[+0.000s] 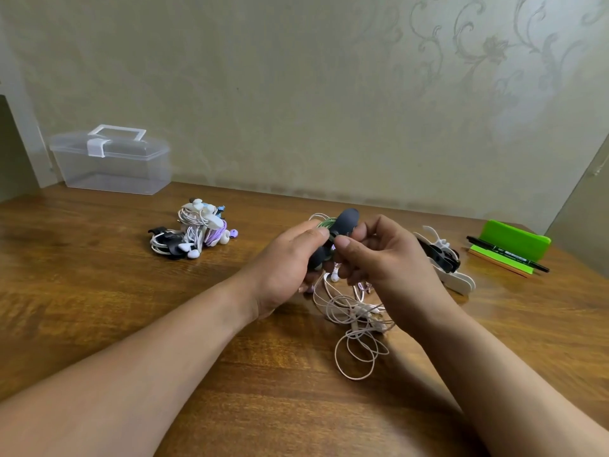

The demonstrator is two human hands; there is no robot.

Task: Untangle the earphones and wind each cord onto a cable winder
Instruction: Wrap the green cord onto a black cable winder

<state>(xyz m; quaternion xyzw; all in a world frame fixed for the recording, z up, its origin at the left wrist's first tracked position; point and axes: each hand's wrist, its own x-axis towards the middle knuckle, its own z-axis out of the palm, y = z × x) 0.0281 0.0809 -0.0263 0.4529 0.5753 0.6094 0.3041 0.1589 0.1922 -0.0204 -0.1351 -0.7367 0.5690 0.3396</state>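
Above the middle of the wooden table (99, 308), my left hand (283, 272) grips a dark grey cable winder (344, 222) with a green cord (324, 223) wound on it. My right hand (379, 255) pinches the winder's middle from the right side. Below both hands a tangle of white and pinkish earphone cords (356, 324) lies on the table, loops trailing toward me. A pile of wound earphones (194, 229) on black and white winders sits to the left.
A clear plastic box (112, 163) with a lid and handle stands at the back left against the wall. Spare white and black winders (445, 258) lie right of my hands. A green holder (514, 239) and a black marker pen (507, 253) are at the far right.
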